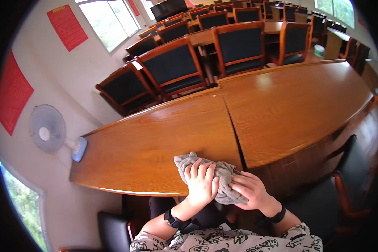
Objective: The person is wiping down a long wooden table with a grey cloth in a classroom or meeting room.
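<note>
A bunched grey-brown cloth (224, 176) lies at the near edge of a varnished wooden table (138, 148), partly over the edge. My left hand (201, 179) rests on top of it with the fingers curled into the fabric. At the cloth's right end, my right hand (250, 190) grips it from the side, its fingertips on the folds. Both wrists wear black bands. Just beyond the cloth runs a dark gap between this table and a second wooden table (296, 104) on the right.
A blue-and-white fan (48, 128) is at the left by the wall. Wooden chairs with black padding (239, 47) stand in rows behind the tables. Black chairs (113, 231) flank me, another (354, 173) at right. A white-and-green bucket (319, 50) stands on the far floor.
</note>
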### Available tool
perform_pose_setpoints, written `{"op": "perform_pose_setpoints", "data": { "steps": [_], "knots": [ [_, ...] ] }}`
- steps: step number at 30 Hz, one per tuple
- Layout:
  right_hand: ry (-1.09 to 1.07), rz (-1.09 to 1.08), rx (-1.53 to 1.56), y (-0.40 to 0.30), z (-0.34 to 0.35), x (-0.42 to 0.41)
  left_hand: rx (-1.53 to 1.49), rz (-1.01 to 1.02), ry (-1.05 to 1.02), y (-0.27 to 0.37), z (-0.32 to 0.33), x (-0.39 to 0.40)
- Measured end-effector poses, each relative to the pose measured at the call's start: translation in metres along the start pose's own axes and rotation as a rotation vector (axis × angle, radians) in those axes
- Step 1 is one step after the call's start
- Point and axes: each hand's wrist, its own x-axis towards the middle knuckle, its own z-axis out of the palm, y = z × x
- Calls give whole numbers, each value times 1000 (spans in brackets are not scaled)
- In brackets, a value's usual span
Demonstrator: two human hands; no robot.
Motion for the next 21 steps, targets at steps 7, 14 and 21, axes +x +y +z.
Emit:
{"op": "perform_pose_setpoints", "data": {
  "steps": [7,14,21],
  "knots": [
    [134,258,-154,-19,-12,-22,-45,89,34,27,19,22],
    [-2,323,-342,-54,9,0,-123,106,104,-6,8,-2],
    [-252,188,-196,-75,78,65,-73,-63,242,-91,-35,-68]
  ]
}}
